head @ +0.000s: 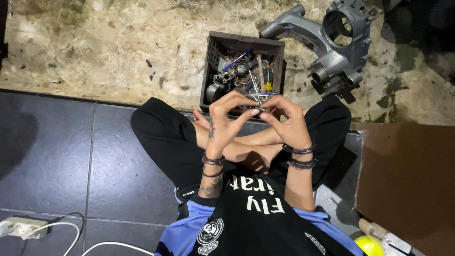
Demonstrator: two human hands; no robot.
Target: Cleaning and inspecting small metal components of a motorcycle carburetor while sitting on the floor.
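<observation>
I sit cross-legged on dark floor tiles. My left hand (228, 116) and my right hand (283, 121) meet in front of me, their fingertips pinching a small metal part (260, 109) between them. The part is tiny and mostly hidden by the fingers. Both wrists carry dark bracelets. Just beyond my hands stands a dark square crate (242, 45) filled with several tools, bits and a screwdriver with a yellow handle.
A grey cast metal engine casing (332, 42) lies on the rough concrete at the far right. A brown board (407, 175) lies on my right. A white power strip with cables (23, 227) sits at lower left. A yellow round object (369, 245) shows at the bottom right.
</observation>
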